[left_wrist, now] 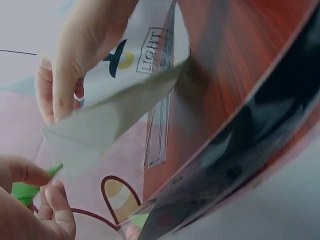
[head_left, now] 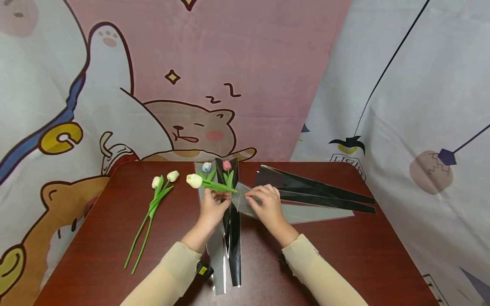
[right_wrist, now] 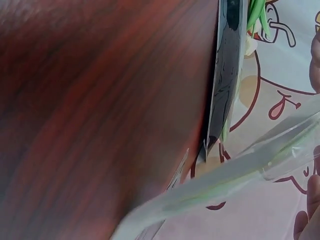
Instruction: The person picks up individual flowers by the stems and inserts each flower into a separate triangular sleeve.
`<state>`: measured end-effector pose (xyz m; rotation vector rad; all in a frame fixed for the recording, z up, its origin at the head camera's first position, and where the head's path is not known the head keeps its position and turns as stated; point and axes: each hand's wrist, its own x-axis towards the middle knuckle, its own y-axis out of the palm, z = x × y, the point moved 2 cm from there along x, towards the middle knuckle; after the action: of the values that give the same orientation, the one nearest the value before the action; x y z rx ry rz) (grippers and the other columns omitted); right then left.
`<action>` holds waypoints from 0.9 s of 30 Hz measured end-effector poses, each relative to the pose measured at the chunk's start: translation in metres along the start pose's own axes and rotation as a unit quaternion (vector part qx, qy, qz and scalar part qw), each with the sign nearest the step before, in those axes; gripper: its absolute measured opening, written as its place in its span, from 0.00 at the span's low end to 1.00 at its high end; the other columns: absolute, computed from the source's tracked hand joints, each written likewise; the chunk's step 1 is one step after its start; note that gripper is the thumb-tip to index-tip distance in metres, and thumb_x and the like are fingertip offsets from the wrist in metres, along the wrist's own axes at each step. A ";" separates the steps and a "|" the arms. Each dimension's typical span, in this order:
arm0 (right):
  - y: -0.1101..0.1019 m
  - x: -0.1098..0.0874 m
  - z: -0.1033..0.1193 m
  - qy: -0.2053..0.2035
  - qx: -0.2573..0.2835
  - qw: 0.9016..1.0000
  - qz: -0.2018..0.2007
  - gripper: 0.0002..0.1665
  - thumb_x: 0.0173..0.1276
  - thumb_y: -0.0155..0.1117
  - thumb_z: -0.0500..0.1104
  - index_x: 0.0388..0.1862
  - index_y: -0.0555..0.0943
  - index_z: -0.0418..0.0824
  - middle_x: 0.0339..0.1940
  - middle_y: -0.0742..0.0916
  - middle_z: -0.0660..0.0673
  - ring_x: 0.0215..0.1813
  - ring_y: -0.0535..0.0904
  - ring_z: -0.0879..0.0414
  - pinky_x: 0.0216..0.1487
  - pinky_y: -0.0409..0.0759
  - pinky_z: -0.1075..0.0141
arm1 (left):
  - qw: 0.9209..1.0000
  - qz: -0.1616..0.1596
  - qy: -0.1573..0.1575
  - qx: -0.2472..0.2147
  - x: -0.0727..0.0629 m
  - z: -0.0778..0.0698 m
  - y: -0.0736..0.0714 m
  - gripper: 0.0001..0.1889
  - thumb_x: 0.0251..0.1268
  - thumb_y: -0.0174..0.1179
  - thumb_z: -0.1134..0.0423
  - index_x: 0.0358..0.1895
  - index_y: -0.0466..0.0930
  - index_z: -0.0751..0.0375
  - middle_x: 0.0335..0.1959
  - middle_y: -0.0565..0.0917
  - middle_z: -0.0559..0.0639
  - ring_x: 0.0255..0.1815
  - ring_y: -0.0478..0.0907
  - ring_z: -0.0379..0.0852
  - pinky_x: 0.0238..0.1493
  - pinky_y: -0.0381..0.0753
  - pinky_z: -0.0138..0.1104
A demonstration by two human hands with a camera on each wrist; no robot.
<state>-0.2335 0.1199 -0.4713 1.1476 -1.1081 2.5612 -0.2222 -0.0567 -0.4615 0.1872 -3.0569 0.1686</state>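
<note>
A white artificial tulip (head_left: 194, 181) points left, its green leaves and stem running toward a pale translucent flower sleeve (head_left: 245, 203). With thumb and fingers, my left hand (head_left: 214, 207) pinches the tulip low on its leaves, near the sleeve's mouth. My right hand (head_left: 266, 205) pinches the upper edge of that sleeve, as the left wrist view shows at the sleeve's rim (left_wrist: 100, 117). Through the film in the right wrist view a green stem (right_wrist: 230, 187) shows inside the sleeve. Beneath my left hand lie a blue tulip (head_left: 207, 167) and a pink tulip (head_left: 227, 165) in their own sleeves.
Two white tulips (head_left: 153, 206) lie crossed on the left of the brown table (head_left: 95, 238). To the right, black sleeves (head_left: 306, 182) and a pale sleeve (head_left: 317, 213) lie flat, fanned out. A cartoon-printed cloth (head_left: 245, 55) hangs behind the table.
</note>
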 end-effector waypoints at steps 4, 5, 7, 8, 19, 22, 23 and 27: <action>-0.001 -0.001 -0.002 0.008 -0.001 1.000 0.010 0.02 0.58 0.71 0.43 0.31 0.87 0.50 0.33 0.86 0.56 0.40 0.74 0.58 0.49 0.66 0.56 | 1.000 -0.014 0.000 0.021 0.000 -0.004 -0.003 0.19 0.57 0.52 0.77 0.53 0.76 0.66 0.45 0.79 0.60 0.43 0.75 0.50 0.41 0.72 0.31; -0.001 -0.001 -0.002 0.010 -0.001 1.000 0.011 0.03 0.58 0.71 0.43 0.31 0.87 0.50 0.33 0.86 0.56 0.40 0.74 0.58 0.49 0.66 0.56 | 1.000 -0.014 -0.007 0.016 0.000 -0.005 -0.003 0.19 0.58 0.50 0.76 0.53 0.77 0.65 0.44 0.78 0.60 0.41 0.74 0.48 0.39 0.72 0.31; -0.001 -0.002 -0.002 0.012 0.001 1.000 0.012 0.03 0.57 0.71 0.42 0.31 0.87 0.49 0.33 0.86 0.55 0.40 0.74 0.58 0.49 0.66 0.56 | 0.999 -0.013 -0.030 -0.016 0.002 -0.005 -0.005 0.20 0.59 0.47 0.76 0.55 0.78 0.66 0.46 0.78 0.60 0.37 0.73 0.42 0.36 0.72 0.30; -0.002 -0.002 -0.002 0.013 0.001 1.000 0.012 0.03 0.57 0.71 0.42 0.31 0.87 0.49 0.33 0.86 0.55 0.40 0.74 0.58 0.49 0.66 0.56 | 0.998 -0.011 -0.043 -0.040 0.002 -0.006 -0.006 0.21 0.60 0.46 0.76 0.56 0.76 0.67 0.47 0.78 0.61 0.35 0.72 0.40 0.33 0.73 0.29; -0.004 -0.002 -0.003 0.017 -0.001 1.000 0.012 0.03 0.58 0.71 0.43 0.32 0.87 0.50 0.34 0.86 0.55 0.40 0.75 0.57 0.50 0.66 0.55 | 0.968 -0.064 -0.042 -0.240 0.002 -0.003 -0.007 0.21 0.62 0.46 0.78 0.57 0.57 0.62 0.37 0.73 0.46 0.32 0.75 0.35 0.36 0.80 0.32; -0.005 -0.001 -0.004 0.016 0.001 1.000 0.009 0.03 0.58 0.71 0.42 0.32 0.87 0.50 0.34 0.86 0.55 0.40 0.74 0.57 0.50 0.66 0.55 | 0.961 -0.067 -0.034 -0.265 0.002 -0.001 -0.008 0.18 0.62 0.48 0.77 0.53 0.59 0.60 0.35 0.73 0.46 0.34 0.75 0.35 0.37 0.81 0.31; -0.005 -0.001 -0.004 0.015 0.002 1.000 0.009 0.03 0.58 0.71 0.42 0.32 0.87 0.49 0.34 0.86 0.55 0.40 0.74 0.57 0.50 0.66 0.54 | 0.961 -0.067 -0.033 -0.266 0.002 0.000 -0.009 0.17 0.63 0.49 0.77 0.52 0.60 0.60 0.35 0.73 0.46 0.35 0.75 0.36 0.38 0.81 0.31; -0.007 -0.001 -0.005 0.011 0.003 1.000 0.003 0.03 0.57 0.72 0.42 0.31 0.87 0.49 0.34 0.86 0.55 0.40 0.75 0.57 0.50 0.66 0.54 | 0.964 -0.066 -0.027 -0.257 0.003 0.002 -0.013 0.13 0.65 0.49 0.75 0.50 0.65 0.63 0.36 0.74 0.46 0.37 0.76 0.36 0.41 0.81 0.31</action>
<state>-0.2334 0.1279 -0.4701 1.1152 -1.1007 2.5765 -0.2234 -0.0701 -0.4620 0.3585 -2.9978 -0.6395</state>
